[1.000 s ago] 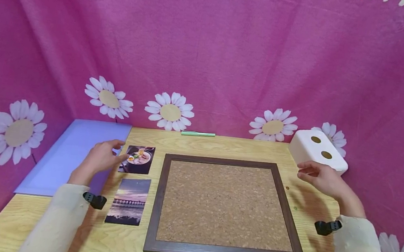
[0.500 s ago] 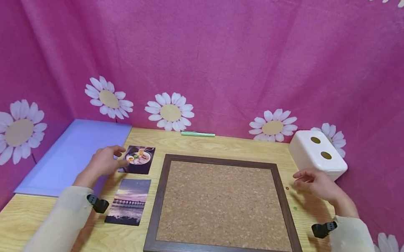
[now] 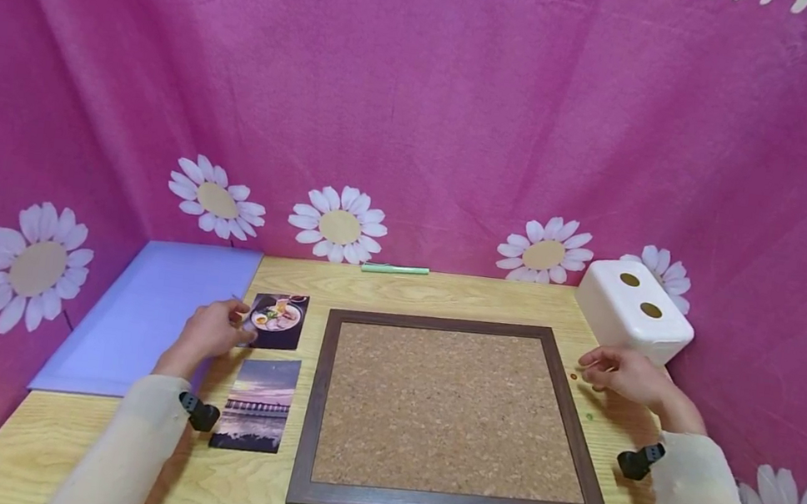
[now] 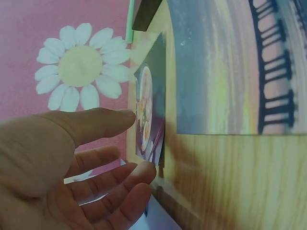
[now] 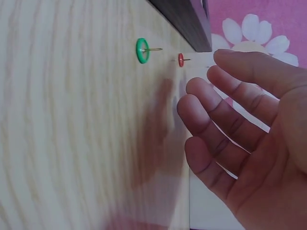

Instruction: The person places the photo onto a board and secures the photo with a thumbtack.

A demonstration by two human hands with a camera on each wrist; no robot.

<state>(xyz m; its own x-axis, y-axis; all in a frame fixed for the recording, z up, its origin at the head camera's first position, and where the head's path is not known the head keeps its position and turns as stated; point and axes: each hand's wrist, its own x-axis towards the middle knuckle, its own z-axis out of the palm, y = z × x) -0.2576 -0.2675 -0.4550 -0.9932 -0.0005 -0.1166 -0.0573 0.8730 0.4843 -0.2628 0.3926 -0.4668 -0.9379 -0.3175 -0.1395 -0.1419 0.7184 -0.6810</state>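
Observation:
My left hand hovers at the left edge of a photo of a noodle bowl, fingers loosely bent and holding nothing. In the left wrist view, thumb and fingertips are right by that photo's edge. Just nearer lies a photo of a pier at dusk. My right hand is over the table right of the cork board, relaxed and holding nothing. Its fingertips are close to a red thumbtack. A green thumbtack lies nearer; both tacks have their points up.
A white box with two round holes stands behind my right hand. At the left, a pale blue-violet sheet lies under my left hand. A green pen is at the back edge, against the pink flowered curtain.
Both hands have come down and nearer to me. The left has closed in on the noodle photo's edge, the right on the red thumbtack. The things on the table have stayed put.

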